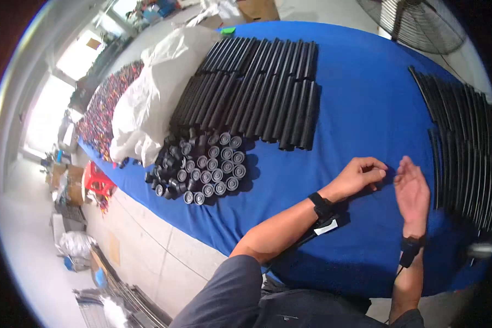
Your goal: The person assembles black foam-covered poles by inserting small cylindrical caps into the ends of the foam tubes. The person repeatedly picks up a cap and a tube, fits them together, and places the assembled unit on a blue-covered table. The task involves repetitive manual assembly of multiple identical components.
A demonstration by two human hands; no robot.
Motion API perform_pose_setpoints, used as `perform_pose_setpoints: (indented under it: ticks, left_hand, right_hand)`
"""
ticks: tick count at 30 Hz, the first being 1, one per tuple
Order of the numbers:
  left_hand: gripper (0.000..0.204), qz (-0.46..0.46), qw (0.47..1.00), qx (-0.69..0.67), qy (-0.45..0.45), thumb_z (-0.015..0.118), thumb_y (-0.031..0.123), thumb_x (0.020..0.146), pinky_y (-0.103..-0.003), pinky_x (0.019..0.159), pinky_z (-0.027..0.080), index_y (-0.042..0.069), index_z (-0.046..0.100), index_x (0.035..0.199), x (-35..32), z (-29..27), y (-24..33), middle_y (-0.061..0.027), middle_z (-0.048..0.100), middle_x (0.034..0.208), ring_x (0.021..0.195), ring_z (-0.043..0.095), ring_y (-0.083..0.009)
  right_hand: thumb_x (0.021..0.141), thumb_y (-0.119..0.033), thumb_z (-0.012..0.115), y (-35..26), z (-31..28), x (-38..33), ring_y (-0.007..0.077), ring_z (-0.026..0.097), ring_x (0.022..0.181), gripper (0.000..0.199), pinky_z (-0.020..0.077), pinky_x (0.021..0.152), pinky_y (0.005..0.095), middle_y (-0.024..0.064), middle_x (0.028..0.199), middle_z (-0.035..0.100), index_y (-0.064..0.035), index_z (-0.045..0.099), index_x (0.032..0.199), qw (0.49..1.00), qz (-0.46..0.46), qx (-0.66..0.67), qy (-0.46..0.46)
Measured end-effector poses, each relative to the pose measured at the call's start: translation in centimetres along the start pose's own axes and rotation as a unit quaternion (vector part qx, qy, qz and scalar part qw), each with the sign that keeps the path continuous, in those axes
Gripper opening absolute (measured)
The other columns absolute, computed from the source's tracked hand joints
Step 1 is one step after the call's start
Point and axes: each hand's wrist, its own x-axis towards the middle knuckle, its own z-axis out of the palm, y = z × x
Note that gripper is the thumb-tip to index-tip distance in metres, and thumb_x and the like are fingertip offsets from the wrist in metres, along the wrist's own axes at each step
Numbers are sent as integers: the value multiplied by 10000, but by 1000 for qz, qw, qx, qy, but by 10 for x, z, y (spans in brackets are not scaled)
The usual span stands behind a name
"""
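Note:
Over the right part of the blue-covered table, my two hands are held close together with a small gap between them. My left hand [357,179] has its fingers curled and the thumb bent in toward them; anything it may hold is too small or hidden to name. My right hand [412,191] is raised open, palm partly showing, fingers stretched out, with nothing visible in it. Just right of it lie thin black strips [462,164] in two rows. Both wrists wear black bands, and a white tag [326,227] shows below the left one.
Thick black tubes [268,104] lie in two rows at the table's far middle. Several round black caps [217,175] cluster nearer left, beside a white plastic sheet [153,93] and a heap of small multicoloured pieces [106,109]. A fan [426,24] stands beyond; a red stool [97,179] stands left.

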Motion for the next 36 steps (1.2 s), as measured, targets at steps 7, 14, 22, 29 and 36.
perform_pose_setpoints:
  ticks: [7,14,22,29,36]
  left_hand:
    - [274,-24,987,135,88,647,181,1014,-296,808,557,-25,676,1192,-14,5,11,-72,702,1051,934,656,-135]
    - [583,146,622,750,173,643,389,987,-512,1140,375,-33,555,1379,-47,-49,70,-297,522,1419,1376,443,-461]
    - [489,76,605,782,127,640,337,977,-487,1138,393,12,614,1341,-57,-63,62,-266,543,1436,1394,452,-445]
    - [360,91,649,733,184,714,239,896,-465,990,519,33,705,1191,-15,-43,47,-230,597,1361,1171,634,-410]
    - [302,60,598,779,179,660,168,861,-477,910,560,25,720,1121,3,-30,39,-272,555,1329,1058,663,-427]
  right_hand:
    - [1028,-247,587,16,-7,5,232,627,1144,388,511,985,359,130,1234,656,14,592,1315,995,25,14,-95]
    - [1015,-240,620,10,-16,0,214,654,1056,306,526,955,363,103,1120,694,-36,649,1241,992,22,-3,-127]
    - [1008,-239,639,11,-19,-6,186,658,937,250,533,869,343,81,1012,703,-52,670,1169,992,33,-3,-124]
    - [996,-237,641,14,-16,-6,190,652,974,278,527,879,347,83,1061,688,-38,643,1190,995,10,-7,-95]
    - [994,-244,639,9,-12,-10,188,646,984,301,523,880,348,86,1077,678,-36,630,1211,994,-2,-31,-103]
